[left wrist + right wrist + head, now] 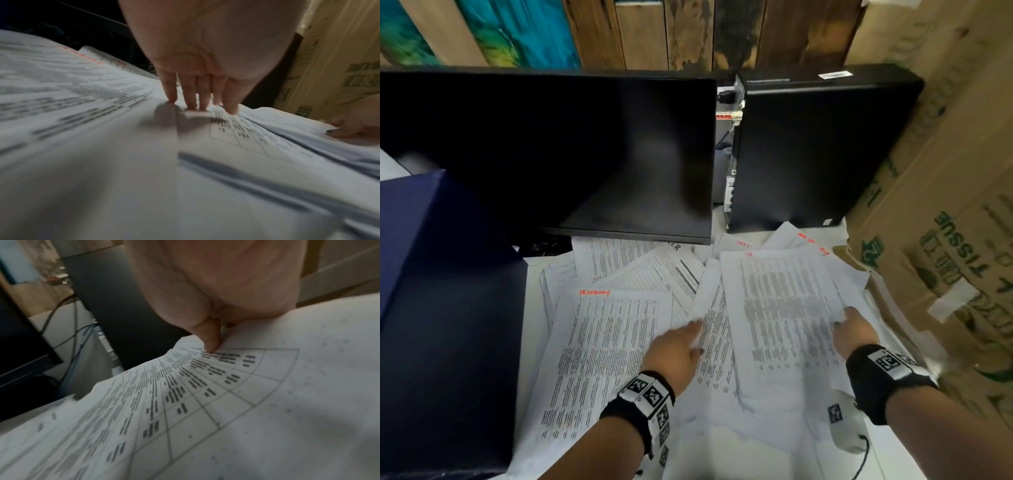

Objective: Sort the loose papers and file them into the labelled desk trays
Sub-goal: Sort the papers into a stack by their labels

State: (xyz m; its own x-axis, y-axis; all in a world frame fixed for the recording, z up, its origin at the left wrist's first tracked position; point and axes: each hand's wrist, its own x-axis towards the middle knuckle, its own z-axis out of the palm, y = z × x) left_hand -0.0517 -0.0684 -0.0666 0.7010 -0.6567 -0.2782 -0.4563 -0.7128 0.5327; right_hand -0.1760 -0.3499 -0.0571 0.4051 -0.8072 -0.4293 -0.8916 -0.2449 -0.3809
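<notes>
Head view: loose papers (619,329) blanket the desk; my right hand (854,330) pinches the top sheet (784,308) at its 3 o'clock edge. Left wrist: my left hand (205,48), fingers (191,95) straight, should pin its neighbours. Right wrist: thumb clamped, lift slowly

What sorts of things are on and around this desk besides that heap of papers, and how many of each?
Monitor: 1
Black computer case: 1
Dark blue box: 1
Cardboard cartons: at least 2
Hands: 2, the left hand flat on the papers, the right hand pinching a table sheet
Papers: too overlapped to count
Total: at least 7, papers aside
</notes>
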